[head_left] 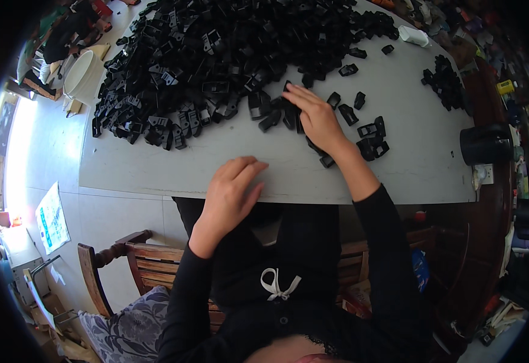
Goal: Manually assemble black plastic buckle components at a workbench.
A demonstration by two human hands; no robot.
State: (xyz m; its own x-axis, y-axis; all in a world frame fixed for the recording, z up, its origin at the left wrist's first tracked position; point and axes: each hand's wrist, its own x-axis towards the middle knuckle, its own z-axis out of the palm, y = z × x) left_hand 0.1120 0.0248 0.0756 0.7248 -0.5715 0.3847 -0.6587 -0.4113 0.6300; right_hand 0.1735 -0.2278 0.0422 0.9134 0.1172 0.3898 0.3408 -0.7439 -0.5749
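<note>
A large heap of small black plastic parts [216, 57], several with slots and openings, covers the far side of the grey table [173, 169]. My right hand [320, 121] reaches over the near right edge of the heap. Its fingers are stretched out and pass over several parts, and the palm hides what lies beneath. My left hand [228, 190] is over the table's near edge, with the fingers loosely bent and the thumb apart; nothing shows in it. Right of my right wrist lies a small cluster of black parts [372, 138].
A smaller pile of black parts [444, 83] lies at the table's right side, and a white block [414, 35] at the back right. A black cylinder [486, 144] stands by the right edge. On the left are a white bucket [81, 75] and other people. Behind me is a wooden bench [149, 266].
</note>
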